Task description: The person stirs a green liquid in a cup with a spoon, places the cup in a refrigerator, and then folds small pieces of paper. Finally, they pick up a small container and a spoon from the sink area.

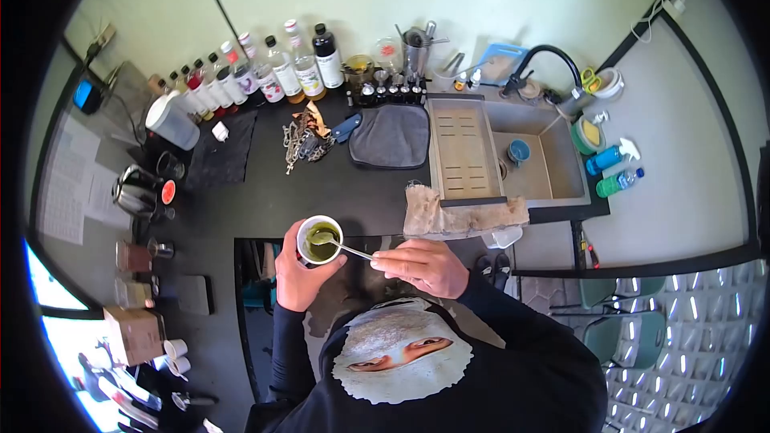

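My left hand (298,277) is wrapped round a white cup (300,241), with fingers on one side and the thumb on the other. Inside the cup is a dark green liquid (324,252). The fingers of my right hand (425,266) are closed on the handle of a metal spoon (353,251). Its bowl dips into the cup, at the green liquid. Both hands are held just in front of my body, near the front edge of the dark counter (257,208).
Bottles (282,70) line the wall. A grey folded cloth (389,136) lies beside the sink (561,152), which holds a blue cup (519,151). A beige towel (465,212) hangs over the sink's front edge. A kettle (138,192) and a pitcher (172,119) stand left.
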The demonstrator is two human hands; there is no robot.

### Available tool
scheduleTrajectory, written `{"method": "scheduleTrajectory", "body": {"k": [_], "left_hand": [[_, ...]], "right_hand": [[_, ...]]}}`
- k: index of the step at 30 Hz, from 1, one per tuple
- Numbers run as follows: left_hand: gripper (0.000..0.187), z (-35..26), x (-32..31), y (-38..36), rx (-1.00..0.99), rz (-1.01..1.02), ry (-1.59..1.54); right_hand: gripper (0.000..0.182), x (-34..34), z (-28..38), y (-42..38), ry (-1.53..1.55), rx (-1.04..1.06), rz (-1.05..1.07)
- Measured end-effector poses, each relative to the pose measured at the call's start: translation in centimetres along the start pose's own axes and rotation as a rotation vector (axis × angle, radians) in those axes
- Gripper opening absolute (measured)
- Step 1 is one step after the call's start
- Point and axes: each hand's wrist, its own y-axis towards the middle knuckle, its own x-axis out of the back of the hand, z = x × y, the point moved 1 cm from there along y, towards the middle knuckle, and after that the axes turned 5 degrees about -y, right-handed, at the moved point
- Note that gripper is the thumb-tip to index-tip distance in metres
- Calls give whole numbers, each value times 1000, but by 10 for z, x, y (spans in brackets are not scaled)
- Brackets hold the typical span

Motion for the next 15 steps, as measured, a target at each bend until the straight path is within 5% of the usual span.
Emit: {"method": "scheduleTrajectory", "body": {"k": [9, 15], "left_hand": [[82, 6, -34, 57, -105, 164, 37], [81, 15, -39, 100, -162, 200, -26]], "right_hand": [[45, -2, -15, -13, -132, -233, -59], [53, 5, -26, 8, -279, -210, -23]]}}
